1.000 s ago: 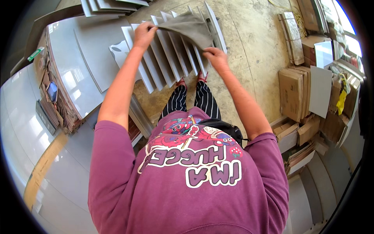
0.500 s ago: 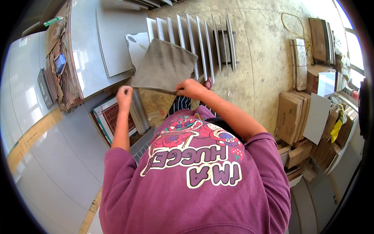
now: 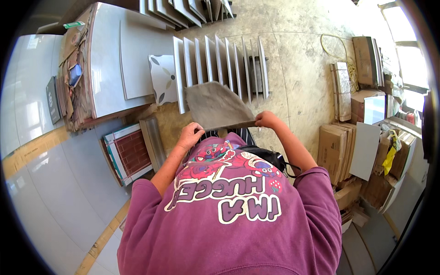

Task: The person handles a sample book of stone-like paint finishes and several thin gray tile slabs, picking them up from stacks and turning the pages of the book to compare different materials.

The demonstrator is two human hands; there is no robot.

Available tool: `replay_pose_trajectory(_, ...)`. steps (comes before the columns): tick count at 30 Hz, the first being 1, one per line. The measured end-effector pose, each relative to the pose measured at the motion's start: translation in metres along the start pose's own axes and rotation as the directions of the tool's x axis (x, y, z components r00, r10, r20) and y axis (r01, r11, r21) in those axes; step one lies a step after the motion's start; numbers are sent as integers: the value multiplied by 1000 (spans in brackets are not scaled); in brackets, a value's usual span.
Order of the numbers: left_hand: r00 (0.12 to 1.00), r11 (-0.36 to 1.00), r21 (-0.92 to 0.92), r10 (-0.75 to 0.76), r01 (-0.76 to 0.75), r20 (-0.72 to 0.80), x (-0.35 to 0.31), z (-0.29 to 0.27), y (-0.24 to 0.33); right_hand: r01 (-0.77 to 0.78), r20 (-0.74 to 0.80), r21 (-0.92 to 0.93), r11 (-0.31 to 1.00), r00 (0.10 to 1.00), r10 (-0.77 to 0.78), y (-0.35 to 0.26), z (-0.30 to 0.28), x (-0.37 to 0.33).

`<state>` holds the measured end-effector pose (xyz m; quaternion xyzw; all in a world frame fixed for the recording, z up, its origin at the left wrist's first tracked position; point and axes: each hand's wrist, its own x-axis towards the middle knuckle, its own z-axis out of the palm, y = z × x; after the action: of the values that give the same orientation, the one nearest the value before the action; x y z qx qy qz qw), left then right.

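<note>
A grey-brown cloth point(image 3: 217, 105) is spread out in front of my body, its far part lifted and its near edge drawn fairly straight. My left hand point(image 3: 190, 134) pinches the near left corner. At the near right corner my right hand point(image 3: 266, 120) has its fingers closed on the cloth. Just beyond the cloth stands a row of upright, thin tile panels point(image 3: 211, 59), spaced apart in a rack; the cloth hides the lower ends of some. Beside the row, on the left, is a white tile with a leaf pattern point(image 3: 161, 75).
Large glossy panels point(image 3: 107, 59) are stacked at the left, with torn cardboard at their edge. A brick-patterned panel point(image 3: 133, 153) leans below them. More upright panels point(image 3: 183, 11) stand at the far end. Cardboard boxes point(image 3: 337, 151) and a coiled yellow hose point(image 3: 352, 75) line the right.
The cloth has moved nearer and to the right, its near edge pulled straight. My left hand, earlier beside the cloth's corner, now grips it; my right hand has shifted right.
</note>
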<state>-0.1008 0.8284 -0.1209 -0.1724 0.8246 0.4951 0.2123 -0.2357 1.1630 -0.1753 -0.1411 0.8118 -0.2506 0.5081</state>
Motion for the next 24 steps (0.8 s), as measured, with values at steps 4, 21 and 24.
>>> replay_pose_trajectory(4,999,999,9,43,-43,26,-4,8,11,-102,-26,354,930,993,118,27,11,-28)
replay_pose_trajectory(21,938,941,142,276,-308,210,-19,48,5,-136,-141,669,730,942,305,67,128,-131)
replay_pose_trajectory(24,949,966,93,216,-242,230,-29,63,1,-91,-183,673,734,941,285,77,130,-140)
